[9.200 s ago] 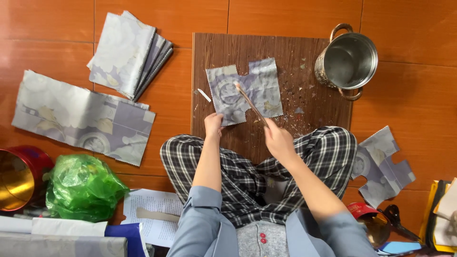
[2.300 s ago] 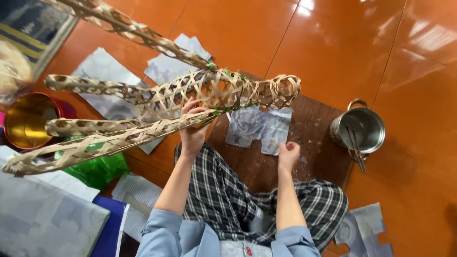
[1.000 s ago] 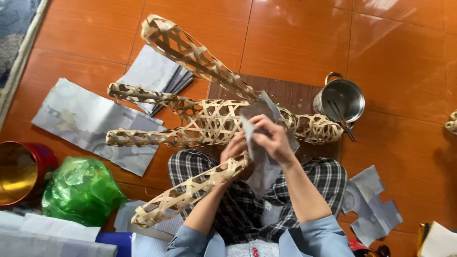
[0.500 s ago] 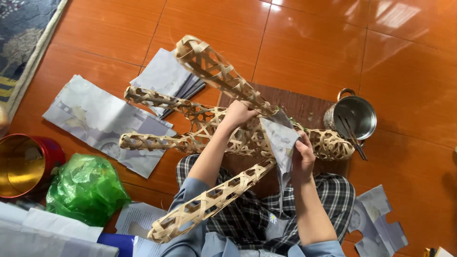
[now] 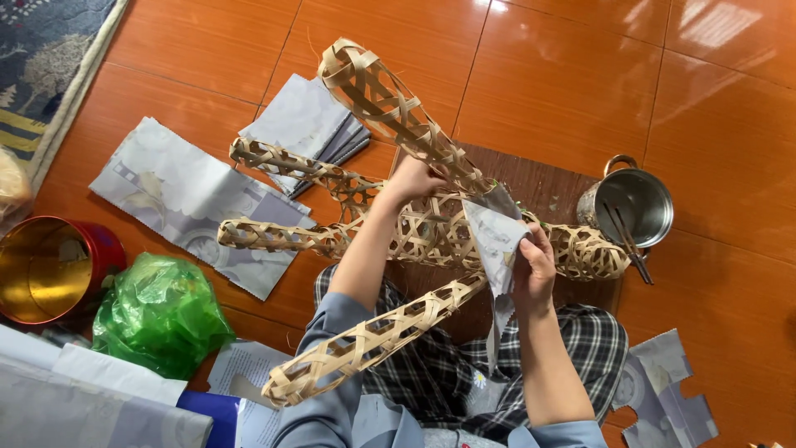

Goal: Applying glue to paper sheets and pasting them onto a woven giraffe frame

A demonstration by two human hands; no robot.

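Over the wooden board, we are steadying the woven bamboo frame with the left hand clamped on its body, while the right hand is pinching the paper piece flat against the weave for covering.

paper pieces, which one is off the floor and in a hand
The grey printed paper piece pinched in the right hand, pressed against the woven bamboo frame. The long sheet, folded stack and cut piece lie flat on the floor.

Left hand reaches forward, right hand pinching (fingers curled).
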